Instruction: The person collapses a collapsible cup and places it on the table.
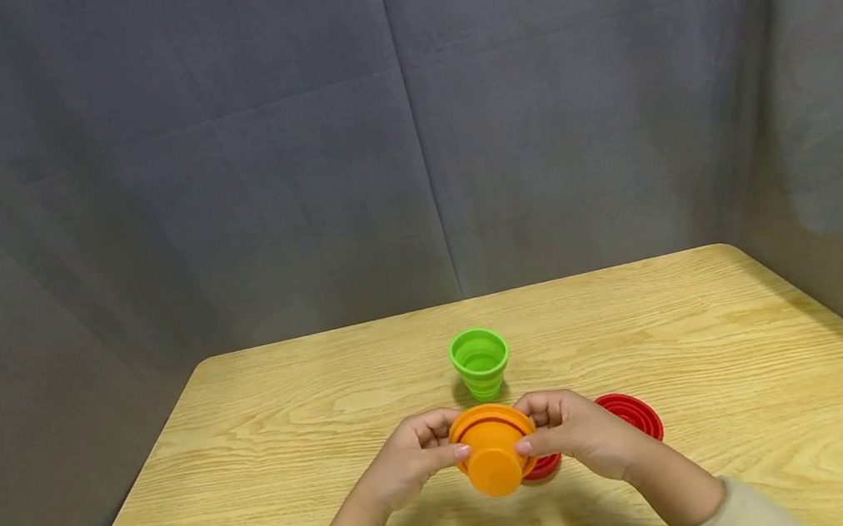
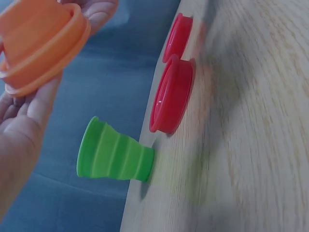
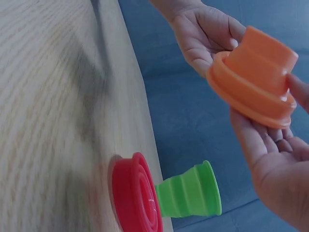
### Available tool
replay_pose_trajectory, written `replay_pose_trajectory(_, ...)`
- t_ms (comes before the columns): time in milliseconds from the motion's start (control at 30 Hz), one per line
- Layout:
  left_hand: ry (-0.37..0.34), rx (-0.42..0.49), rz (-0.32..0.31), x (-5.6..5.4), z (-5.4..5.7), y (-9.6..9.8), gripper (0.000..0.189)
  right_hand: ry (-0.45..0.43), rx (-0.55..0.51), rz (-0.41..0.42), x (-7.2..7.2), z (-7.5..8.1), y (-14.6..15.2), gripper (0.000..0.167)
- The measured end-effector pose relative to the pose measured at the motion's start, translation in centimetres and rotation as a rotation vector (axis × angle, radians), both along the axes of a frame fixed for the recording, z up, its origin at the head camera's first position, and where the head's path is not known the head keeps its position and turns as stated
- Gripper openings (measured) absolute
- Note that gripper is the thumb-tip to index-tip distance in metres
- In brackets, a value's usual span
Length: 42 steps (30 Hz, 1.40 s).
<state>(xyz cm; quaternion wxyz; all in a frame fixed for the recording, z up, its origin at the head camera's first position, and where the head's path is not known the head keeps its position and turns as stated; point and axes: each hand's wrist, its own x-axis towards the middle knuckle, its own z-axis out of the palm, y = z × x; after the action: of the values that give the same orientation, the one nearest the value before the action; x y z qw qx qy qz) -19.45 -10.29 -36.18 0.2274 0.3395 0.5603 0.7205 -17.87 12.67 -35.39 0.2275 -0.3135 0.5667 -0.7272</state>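
Note:
Between both hands, an orange collapsible cup [image 1: 494,457] is held up off the table, its base tipped toward the head camera and its walls partly extended. My left hand [image 1: 412,456] pinches its left side, thumb on the wall and fingers behind the rim. On the opposite side my right hand [image 1: 583,433] grips it the same way. Just beyond stands a green collapsible cup [image 1: 479,362], upright and fully extended. Two red collapsible cups lie folded flat: one red cup [image 1: 541,468] is partly hidden behind the orange cup, the other red cup [image 1: 639,413] sits beyond the right wrist.
A wood-grain table [image 1: 272,443] with rounded far corners holds everything. Grey-blue cloth [image 1: 293,174] hangs behind it and along both sides.

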Motion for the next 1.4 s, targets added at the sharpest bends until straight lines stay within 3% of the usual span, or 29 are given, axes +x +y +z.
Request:
replay_pose_trajectory(167, 0.007, -0.056, 0.059, 0.2, 0.0, 0.5, 0.044, -0.011, 0.055, -0.06, 0.2, 0.0, -0.6, 0.012)
replay_pose_trajectory(433, 0.043, -0.107, 0.076, 0.3, -0.1, 0.9, 0.036, 0.027, 0.089, -0.086, 0.4, 0.1, -1.2, 0.024)
replay_pose_trajectory(533, 0.058, -0.133, 0.099, 0.3, -0.1, 1.0, 0.033, 0.026, 0.108, -0.104, 0.4, 0.1, -1.3, 0.02)
replay_pose_trajectory(800, 0.062, -0.255, 0.269, 0.0, -0.1, 1.3, 0.024, 0.005, 0.188, -0.269, -0.3, -0.3, -1.9, 0.011)
replay_pose_trajectory(867, 0.059, -0.261, 0.293, 0.0, -0.1, 1.3, 0.023, -0.002, 0.157, -0.251, -0.5, -0.5, -1.6, 0.012)
replay_pose_trajectory(1067, 0.068, -0.243, 0.341, 0.0, -0.4, 1.4, 0.024, -0.022, 0.017, -0.084, -0.4, -0.9, -0.8, 0.028)
replay_pose_trajectory(1233, 0.067, -0.215, 0.283, -0.2, -0.3, 1.7, 0.027, -0.02, -0.026, -0.098, 0.0, -0.7, -0.5, 0.029)
replay_pose_trajectory(1400, 0.033, -0.06, 0.111, -0.3, -0.3, 0.9, 0.035, -0.005, -0.002, -0.154, -0.1, -0.5, -1.1, 0.029)
